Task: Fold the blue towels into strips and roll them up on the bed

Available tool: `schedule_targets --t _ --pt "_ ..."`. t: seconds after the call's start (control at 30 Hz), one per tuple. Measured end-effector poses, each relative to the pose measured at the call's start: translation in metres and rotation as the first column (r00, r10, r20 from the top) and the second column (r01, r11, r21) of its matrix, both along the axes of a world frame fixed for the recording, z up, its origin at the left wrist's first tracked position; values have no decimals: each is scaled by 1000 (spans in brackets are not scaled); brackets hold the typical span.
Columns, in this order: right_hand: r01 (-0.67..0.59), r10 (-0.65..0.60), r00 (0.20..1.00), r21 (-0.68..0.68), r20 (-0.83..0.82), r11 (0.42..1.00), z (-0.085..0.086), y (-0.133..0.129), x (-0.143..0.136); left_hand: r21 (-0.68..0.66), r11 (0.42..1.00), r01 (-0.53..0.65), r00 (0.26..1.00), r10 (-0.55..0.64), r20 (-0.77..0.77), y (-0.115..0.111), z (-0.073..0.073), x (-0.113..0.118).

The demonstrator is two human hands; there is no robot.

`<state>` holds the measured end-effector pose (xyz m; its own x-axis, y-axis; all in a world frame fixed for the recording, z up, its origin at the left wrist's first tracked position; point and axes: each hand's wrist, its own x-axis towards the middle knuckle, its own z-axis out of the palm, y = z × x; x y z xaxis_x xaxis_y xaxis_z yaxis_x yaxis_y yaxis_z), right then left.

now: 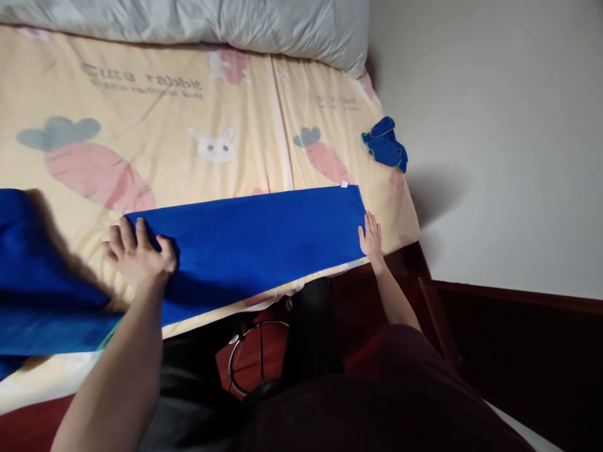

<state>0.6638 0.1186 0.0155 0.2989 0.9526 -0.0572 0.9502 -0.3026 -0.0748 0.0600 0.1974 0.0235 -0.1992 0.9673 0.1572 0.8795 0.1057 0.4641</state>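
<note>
A blue cloth [264, 235], folded into a long flat strip with a small white tag at its far right corner, lies along the front of the bed. My left hand [141, 251] rests on its left end, fingers spread and partly on the sheet. At the opposite end my right hand [371, 235] lies flat against the cloth's right edge, fingers stretched out. Neither hand grips anything. More blue fabric [42, 263] lies rumpled at the far left, with part of it passing behind my left forearm.
A printed yellow sheet [169, 157] with carrots and a rabbit covers the bed. A small crumpled blue cloth with green edging [386, 144] sits by the right edge. A grey pillow or quilt [282, 28] lies at the back. The wall [509, 138] stands right.
</note>
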Motion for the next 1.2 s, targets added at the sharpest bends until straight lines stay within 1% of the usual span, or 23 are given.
schedule_targets --t 0.07,0.13,0.2,0.23,0.3,0.37,0.4,0.47,0.53,0.6,0.7,0.73,0.8,0.83,0.9,0.97,1.03,1.1,1.13,1.2 --pt "9 -9 1000 3 25 1000 2 3 -5 8 1000 -7 1000 7 1 3 -1 -1" --pt "24 -24 999 5 47 1000 9 4 -14 22 1000 -1 1000 1 -1 5 -1 0" --pt "44 -45 997 17 63 999 18 1 -25 19 1000 22 1000 -22 -4 0 3 3" --pt "43 -45 997 33 66 999 23 -3 -30 4 999 38 999 -38 -8 -8 6 5" --pt "-4 1 999 61 50 998 28 -20 -40 -44 997 62 998 -63 -26 -36 9 8" --pt "-92 92 996 42 7 995 26 -46 -46 -100 989 107 993 -112 -40 -78 6 10" --pt "-103 103 995 13 -15 995 22 -59 -47 -112 985 128 990 -134 -44 -102 3 11" --pt "-15 14 999 -26 -34 1000 15 -81 -46 -127 982 143 986 -153 -73 -145 -4 13" --pt "77 -80 995 -55 -53 996 12 -92 -43 -142 983 112 987 -127 -102 -175 -9 14" --pt "140 -150 984 -107 -93 984 16 -91 -40 -160 985 60 990 -80 -119 -191 -10 15" --pt "226 -257 952 -184 -168 957 34 -84 -41 -208 978 -2 991 -26 -132 -202 -8 13" --pt "237 -273 942 -190 -194 953 39 -85 -43 -226 974 -8 991 -23 -135 -206 -7 10" --pt "216 -253 933 -165 -255 962 45 -96 -53 -243 970 3 989 -39 -145 -218 -5 5" --pt "193 -227 929 -139 -293 971 44 -106 -62 -242 970 11 987 -49 -153 -225 -4 2" --pt "136 -155 907 -77 -391 988 34 -137 -89 -231 973 21 983 -62 -174 -240 -3 -3" --pt "59 -56 862 -9 -503 998 17 -177 -129 -220 975 22 979 -66 -191 -254 -1 -5" --pt "-30 59 818 60 -572 998 -3 -219 -178 -212 977 22 977 -65 -201 -265 2 -4" --pt "-3 89 847 162 -524 987 -18 -255 -221 -226 974 13 976 -61 -210 -275 5 1" --pt "5 103 865 215 -491 976 -22 -268 -238 -241 970 -2 975 -52 -218 -280 7 4" --pt "-15 151 888 299 -435 954 -22 -283 -257 -275 959 -61 970 -8 -242 -290 11 11"
